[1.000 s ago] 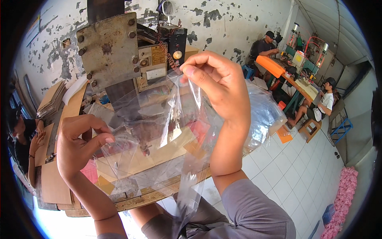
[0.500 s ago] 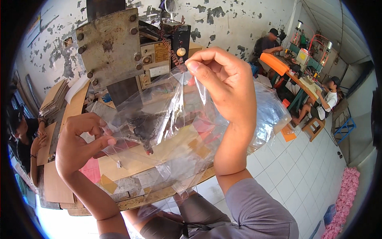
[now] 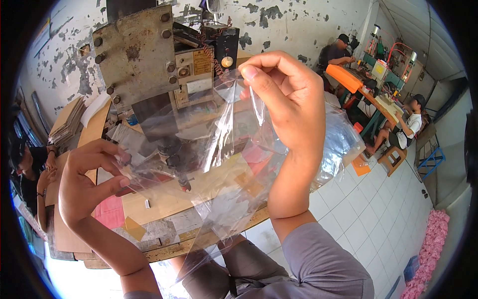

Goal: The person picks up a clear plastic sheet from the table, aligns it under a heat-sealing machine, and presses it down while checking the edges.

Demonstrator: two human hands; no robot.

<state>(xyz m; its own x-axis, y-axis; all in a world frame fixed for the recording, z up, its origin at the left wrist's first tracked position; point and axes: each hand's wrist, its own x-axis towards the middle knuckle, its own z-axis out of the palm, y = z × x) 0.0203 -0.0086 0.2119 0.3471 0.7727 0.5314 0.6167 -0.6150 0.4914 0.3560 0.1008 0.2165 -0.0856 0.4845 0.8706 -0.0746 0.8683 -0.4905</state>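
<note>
Both hands up in front w/ a clear plastic bag (image 3: 199, 164) stretched between them. Right hand (image 3: 286, 99) pinches its top edge w/ thumb + index, held high. Left hand (image 3: 89, 182) pinches the lower left edge, thumb against fingers. Behind the bag there's a rusty metal press machine (image 3: 139, 55) on a wooden workbench (image 3: 164, 199), pile of more clear bags (image 3: 338, 139) to the right, white tile floor (image 3: 378, 204) below

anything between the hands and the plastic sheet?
No. Both hands already pinch the clear plastic sheet: the right hand at its top edge, the left hand at its left edge. Nothing visible sits between fingers and film.
</note>
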